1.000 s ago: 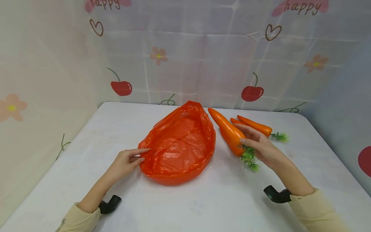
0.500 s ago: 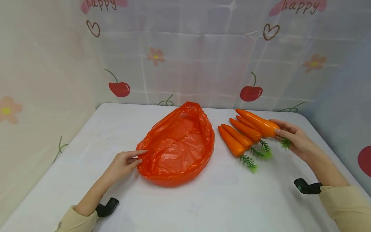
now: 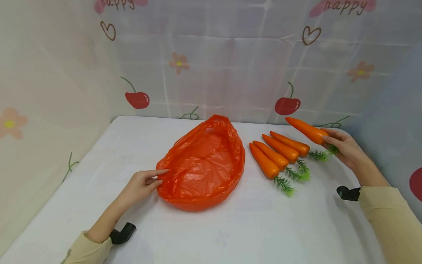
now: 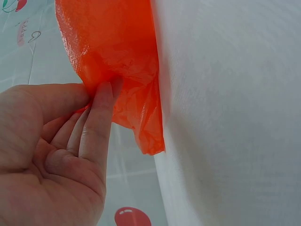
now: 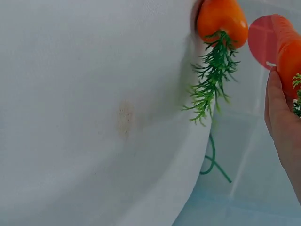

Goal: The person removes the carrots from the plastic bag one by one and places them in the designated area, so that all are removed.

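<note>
In the head view an orange-red plastic bag point(image 3: 204, 168) lies mid-table with its mouth spread wide. My left hand point(image 3: 141, 185) pinches the bag's left rim between thumb and fingers; the left wrist view shows the thin plastic point(image 4: 113, 42) gripped at the fingertips. At the back right, my right hand point(image 3: 346, 150) holds a toy carrot point(image 3: 306, 130) by its leafy end, raised off the table with the tip pointing left. Several more carrots point(image 3: 280, 148) lie side by side between the bag and that hand, green tops toward the right front.
A white-covered table point(image 3: 211, 238) carries everything. Patterned sheets point(image 3: 230, 73) with cherries and flowers stand along its back and sides. A black wrist-worn device point(image 3: 122, 233) sits by the left sleeve, another device point(image 3: 348, 193) by the right.
My right hand has carried its carrot from beside the bag to the far right, past the row, and lifted it. My left hand stays at the bag's rim; the lying carrots stay put.
</note>
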The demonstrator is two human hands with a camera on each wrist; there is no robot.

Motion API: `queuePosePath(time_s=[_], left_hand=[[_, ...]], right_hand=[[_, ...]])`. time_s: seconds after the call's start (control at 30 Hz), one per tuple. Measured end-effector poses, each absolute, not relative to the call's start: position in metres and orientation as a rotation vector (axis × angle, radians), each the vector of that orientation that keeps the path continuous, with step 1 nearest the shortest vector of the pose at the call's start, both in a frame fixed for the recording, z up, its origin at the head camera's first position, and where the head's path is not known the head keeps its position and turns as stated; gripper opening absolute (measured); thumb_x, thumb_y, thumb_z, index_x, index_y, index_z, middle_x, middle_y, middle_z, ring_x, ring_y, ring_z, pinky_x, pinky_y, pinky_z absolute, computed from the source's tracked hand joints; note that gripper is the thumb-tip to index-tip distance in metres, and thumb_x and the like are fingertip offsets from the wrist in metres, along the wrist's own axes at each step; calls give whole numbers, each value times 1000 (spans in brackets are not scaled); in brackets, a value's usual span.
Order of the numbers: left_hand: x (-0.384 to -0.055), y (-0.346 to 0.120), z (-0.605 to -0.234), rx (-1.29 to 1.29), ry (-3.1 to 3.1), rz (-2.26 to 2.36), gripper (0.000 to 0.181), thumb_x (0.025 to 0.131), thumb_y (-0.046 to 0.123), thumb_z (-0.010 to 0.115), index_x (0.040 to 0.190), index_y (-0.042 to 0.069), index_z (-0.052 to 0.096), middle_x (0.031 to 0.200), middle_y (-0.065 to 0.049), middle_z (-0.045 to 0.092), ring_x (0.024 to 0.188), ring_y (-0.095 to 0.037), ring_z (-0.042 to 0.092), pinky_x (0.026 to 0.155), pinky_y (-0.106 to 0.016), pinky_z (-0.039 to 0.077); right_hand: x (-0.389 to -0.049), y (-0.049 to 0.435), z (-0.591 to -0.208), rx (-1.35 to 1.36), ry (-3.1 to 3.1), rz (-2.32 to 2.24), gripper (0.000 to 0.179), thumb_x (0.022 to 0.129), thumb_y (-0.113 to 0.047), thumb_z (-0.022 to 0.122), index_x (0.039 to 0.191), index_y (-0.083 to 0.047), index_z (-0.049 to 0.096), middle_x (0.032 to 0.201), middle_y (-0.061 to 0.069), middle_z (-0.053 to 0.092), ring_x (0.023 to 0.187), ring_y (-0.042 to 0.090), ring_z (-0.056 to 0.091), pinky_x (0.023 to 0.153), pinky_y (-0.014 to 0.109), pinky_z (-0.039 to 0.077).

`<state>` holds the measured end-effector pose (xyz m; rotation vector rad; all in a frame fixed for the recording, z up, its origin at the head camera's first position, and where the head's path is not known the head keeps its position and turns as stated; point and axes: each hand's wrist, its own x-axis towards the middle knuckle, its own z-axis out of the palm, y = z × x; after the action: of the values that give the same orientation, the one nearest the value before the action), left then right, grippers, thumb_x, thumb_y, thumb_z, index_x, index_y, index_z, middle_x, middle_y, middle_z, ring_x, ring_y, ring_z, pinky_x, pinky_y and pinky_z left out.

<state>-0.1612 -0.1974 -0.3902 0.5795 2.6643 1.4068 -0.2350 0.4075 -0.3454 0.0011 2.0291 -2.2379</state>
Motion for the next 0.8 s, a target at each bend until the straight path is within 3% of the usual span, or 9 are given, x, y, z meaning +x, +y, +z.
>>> queuePosePath(time_s=[0.4,0.7,0.8], left_hand=[[-161,-197,-390,609,2669,1405,37,80,-4,60,116,2,58,115,-21,55,87,-23,64,68,-23,53],[-162,-198,-390,592,2683,1386,37,80,-3,61,116,3,59,114,-20,56,86,-22,64,69,-24,53],[-161,-198,-389,589,2687,1385,37,80,-3,60,116,3,59,114,-20,56,87,-22,64,70,-24,52]], right_hand=[[-258,418,-369,129,2002,-2218,18,85,-14,59,100,-25,60,103,-7,44,86,3,51,72,14,48],[-270,423,-379,134,2079,-2083,31,84,-22,60,115,-25,52,105,-10,39,87,-2,47,72,11,46],[-274,423,-383,131,2169,-1971,46,85,-28,58,129,-22,44,110,-12,37,92,-3,44,74,9,44]])
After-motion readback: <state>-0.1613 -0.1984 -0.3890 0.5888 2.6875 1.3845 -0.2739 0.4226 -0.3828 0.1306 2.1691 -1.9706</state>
